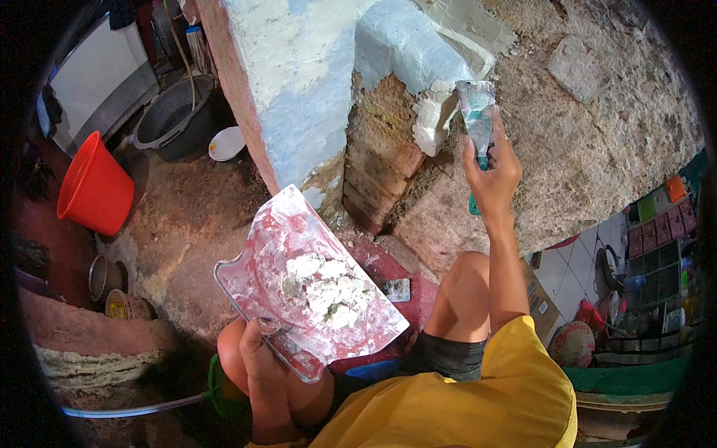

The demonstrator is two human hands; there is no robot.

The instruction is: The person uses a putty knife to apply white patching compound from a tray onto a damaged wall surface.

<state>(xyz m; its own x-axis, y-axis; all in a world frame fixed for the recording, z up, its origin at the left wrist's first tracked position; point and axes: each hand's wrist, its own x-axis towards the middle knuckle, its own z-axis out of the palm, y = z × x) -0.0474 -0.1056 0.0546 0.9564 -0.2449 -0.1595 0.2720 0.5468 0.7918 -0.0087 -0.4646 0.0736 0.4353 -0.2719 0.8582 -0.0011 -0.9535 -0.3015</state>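
From here, my left grip [261, 351] clasps the red board [270, 228] at lower centre, face-up, probably so the white paste [328, 290] won't slide; my right grip [496, 173] closes round the putty knife [476, 112], upper right of centre, blade wallward, presumably for control.

I see green-handled putty knife [479, 134], coated blade [476, 108] up; smeared red board [270, 233] diagonal, white putty [328, 291] lumped toward right edge.

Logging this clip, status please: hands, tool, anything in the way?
Right hand gripping putty knife near patchy wall. Left hand holding red board, white paste heaped on it. No visible obstruction.
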